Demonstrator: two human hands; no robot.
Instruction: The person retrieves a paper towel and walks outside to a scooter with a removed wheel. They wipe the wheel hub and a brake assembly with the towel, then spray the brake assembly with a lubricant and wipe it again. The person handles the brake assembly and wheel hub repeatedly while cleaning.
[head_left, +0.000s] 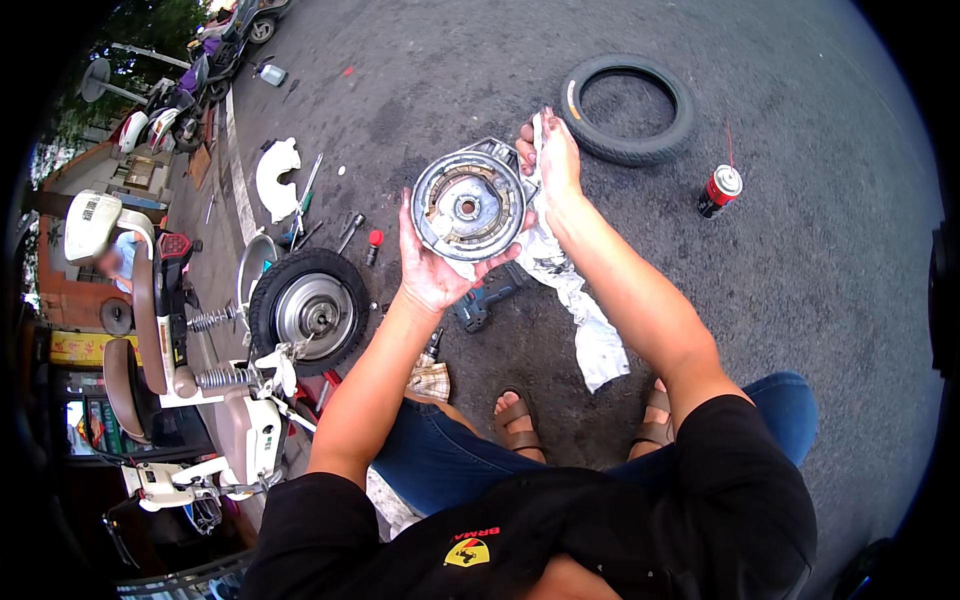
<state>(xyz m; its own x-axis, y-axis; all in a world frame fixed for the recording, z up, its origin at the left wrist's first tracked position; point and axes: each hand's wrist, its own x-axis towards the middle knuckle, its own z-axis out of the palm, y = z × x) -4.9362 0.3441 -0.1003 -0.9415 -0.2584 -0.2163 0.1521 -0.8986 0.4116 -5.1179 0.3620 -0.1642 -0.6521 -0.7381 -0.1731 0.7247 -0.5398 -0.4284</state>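
In front of me my left hand (439, 274) supports a round metal drum-brake plate (469, 206) from below, its inner face with the curved brake shoes turned up. A bracket juts from the plate's far right rim. My right hand (556, 161) grips a crumpled white cloth (566, 289) close to that rim; the cloth trails down towards my feet. Dark grime marks the fingers of both hands. Whether the right fingertips touch the plate is hard to see. Partly hidden under the plate and left wrist, a cordless power tool (480, 304) lies on the asphalt.
A scooter (251, 431) with its wheel (311, 311) stands at left. Beyond it lie a socket tool (350, 231), screwdrivers (306, 199) and a white cover (277, 180). A loose tyre (679, 139) and a spray can (721, 191) are at right. A person (124, 259) is at far left.
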